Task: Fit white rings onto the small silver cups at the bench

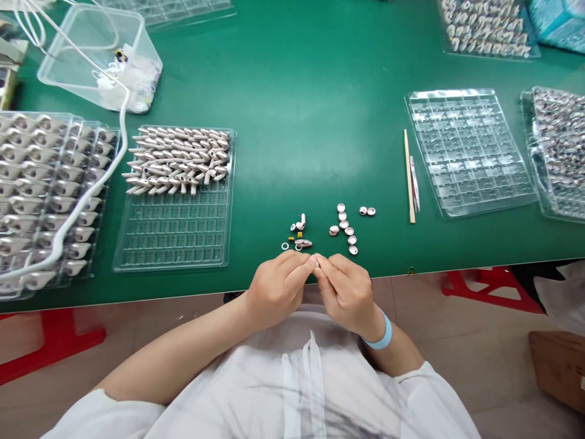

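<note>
My left hand [276, 286] and my right hand [345, 291] meet at the near edge of the green table [301, 110], fingertips pinched together on a tiny white part [315, 262] that is mostly hidden. Just beyond the fingers lie small white earbud pieces [300, 235] with tiny yellow bits and a ring. To their right sit several small round metal caps [345, 228]. A blue band circles my right wrist.
A clear tray [176, 235] half filled with white earbud stems lies at left, beside stacked trays [50, 195] crossed by a white cable. An empty clear tray [470, 152], a wooden stick [409, 177] and tweezers lie at right. A plastic box [98, 55] stands far left.
</note>
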{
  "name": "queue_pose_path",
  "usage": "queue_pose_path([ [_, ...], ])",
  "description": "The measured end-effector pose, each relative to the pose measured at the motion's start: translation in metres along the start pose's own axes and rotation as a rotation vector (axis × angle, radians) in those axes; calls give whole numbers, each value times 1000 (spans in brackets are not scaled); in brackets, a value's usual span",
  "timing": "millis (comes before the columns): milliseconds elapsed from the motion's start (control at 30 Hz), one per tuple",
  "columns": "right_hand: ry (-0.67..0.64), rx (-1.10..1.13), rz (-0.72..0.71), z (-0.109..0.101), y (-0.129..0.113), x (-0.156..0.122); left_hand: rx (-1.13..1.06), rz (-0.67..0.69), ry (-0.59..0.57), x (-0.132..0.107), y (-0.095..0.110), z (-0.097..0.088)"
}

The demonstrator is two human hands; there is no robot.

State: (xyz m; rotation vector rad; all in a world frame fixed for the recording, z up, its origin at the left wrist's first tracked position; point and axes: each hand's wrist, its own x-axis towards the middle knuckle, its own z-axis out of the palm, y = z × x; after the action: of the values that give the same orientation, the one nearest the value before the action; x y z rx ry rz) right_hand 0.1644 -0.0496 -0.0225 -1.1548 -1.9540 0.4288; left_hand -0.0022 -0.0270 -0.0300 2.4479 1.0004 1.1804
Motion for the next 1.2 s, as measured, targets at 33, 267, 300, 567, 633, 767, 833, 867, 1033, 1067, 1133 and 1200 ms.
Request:
queue_pose_path([
  [33, 19, 35, 22, -1, -2, 1, -26, -4, 10, 1, 1, -2],
  [267, -7, 340, 173, -16, -5, 6, -175, -16, 45, 10, 5, -16],
  [300, -23, 387, 200, -18, -5, 5, -187, -17, 40, 11, 5, -17],
  [567, -3, 643, 399, -17, -1, -3, -223, -12, 21, 10, 7, -18],
  [633, 8, 706, 441, -16, 0, -5, -237, -10, 28, 11, 7, -16],
  [767, 22, 829, 519, -10, 4, -9, -244, -20, 44, 10, 7, -14],
  [833, 29, 858, 531, -8, 5, -10, -242, -24, 51, 9, 7, -13],
  [867, 33, 869, 530, -7, 6, -11, -243, -24, 56, 9, 7, -13],
  [1033, 19, 906, 549, -6, 7, -11, -253, -31, 61, 8, 7, -12],
  [1067, 18, 911, 558, -6, 7, -10, -253, -34, 59, 8, 7, -12],
  [1133, 23, 925, 573, -7, 6, -10, -255, -36, 62, 8, 7, -11],
  [1200, 27, 930, 587, -7, 6, -10, -257, -33, 70, 8, 7, -10],
])
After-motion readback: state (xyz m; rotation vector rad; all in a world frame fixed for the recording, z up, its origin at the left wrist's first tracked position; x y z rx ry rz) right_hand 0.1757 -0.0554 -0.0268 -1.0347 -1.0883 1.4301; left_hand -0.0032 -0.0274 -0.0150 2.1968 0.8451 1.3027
